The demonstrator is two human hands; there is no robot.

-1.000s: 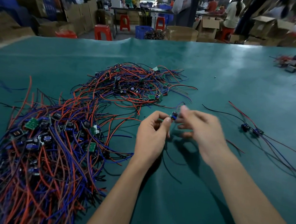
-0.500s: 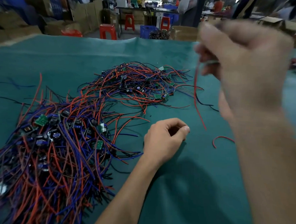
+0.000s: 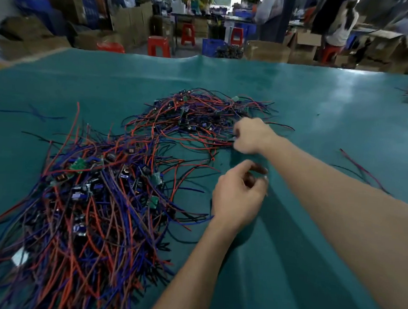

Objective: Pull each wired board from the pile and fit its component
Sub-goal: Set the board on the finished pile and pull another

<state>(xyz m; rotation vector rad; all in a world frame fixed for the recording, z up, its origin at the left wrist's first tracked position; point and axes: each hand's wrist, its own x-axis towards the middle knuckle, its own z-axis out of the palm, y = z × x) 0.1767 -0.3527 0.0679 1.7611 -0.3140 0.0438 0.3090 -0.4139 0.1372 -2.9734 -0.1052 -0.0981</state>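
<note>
An assembly workshop: cardboard boxes [image 3: 266,51], red stools [image 3: 159,47], and a wire-heaped green table [image 3: 342,109].

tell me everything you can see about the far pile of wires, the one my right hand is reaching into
The far pile is a loose, flat tangle of thin red, blue and black insulated wires with small green boards and dark components scattered through it. It lies on the teal table cover, beyond the bigger near pile, strands trailing between them. The right hand is at its right edge, fingers curled among the wires; blur hides what they hold.
</note>
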